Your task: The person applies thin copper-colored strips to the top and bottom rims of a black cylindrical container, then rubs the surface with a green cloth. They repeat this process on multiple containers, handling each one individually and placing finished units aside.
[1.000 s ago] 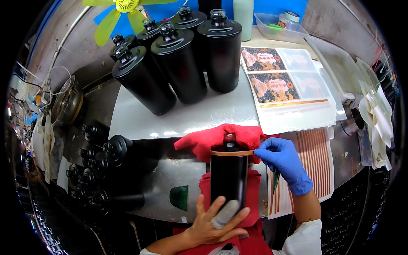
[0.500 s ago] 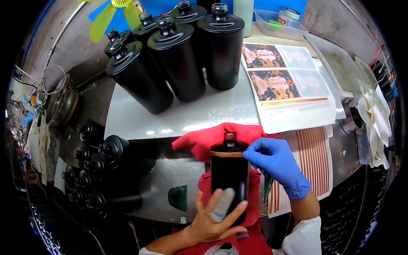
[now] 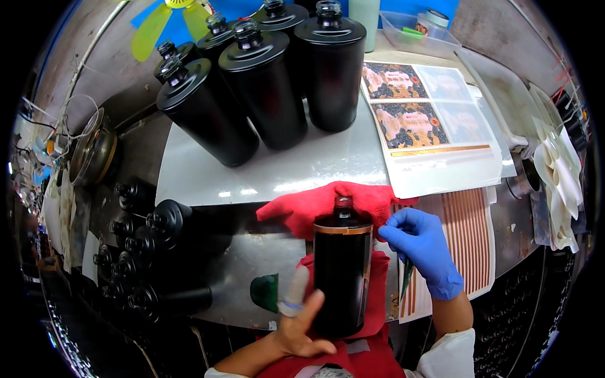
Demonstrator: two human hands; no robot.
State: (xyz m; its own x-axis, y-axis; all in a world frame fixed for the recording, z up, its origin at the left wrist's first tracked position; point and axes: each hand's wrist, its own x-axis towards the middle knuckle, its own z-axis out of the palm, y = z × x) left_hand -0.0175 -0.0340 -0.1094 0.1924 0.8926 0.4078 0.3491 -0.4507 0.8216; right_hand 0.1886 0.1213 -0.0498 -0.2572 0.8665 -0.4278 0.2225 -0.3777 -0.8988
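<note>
A black bottle (image 3: 340,283) stands upright in front of me, with a copper-coloured band (image 3: 343,230) around its shoulder and a narrow copper line down its right side. Beside the bottle's lower left, my left hand (image 3: 301,324) is open, its fingers spread; one finger wears a pale cover. Just right of the band is my right hand (image 3: 416,242), in a blue glove, with thumb and forefinger pinched together. A thin dark-green tool (image 3: 406,277) sticks out below its curled fingers. Whether anything is in the pinch cannot be made out. Red cloth (image 3: 296,211) lies behind the bottle.
Several black bottles (image 3: 258,82) stand on the white board (image 3: 283,176); more bottles (image 3: 169,223) crowd the left. A green flat piece (image 3: 264,293) lies left of my left hand. Printed sheets (image 3: 441,173) and a copper-striped sheet (image 3: 463,246) are at right. A fan (image 3: 154,31) stands far left.
My left hand has come off the bottle's front and moved left and down. My right hand has drawn slightly right, away from the band. The bottle's copper side line now shows.
</note>
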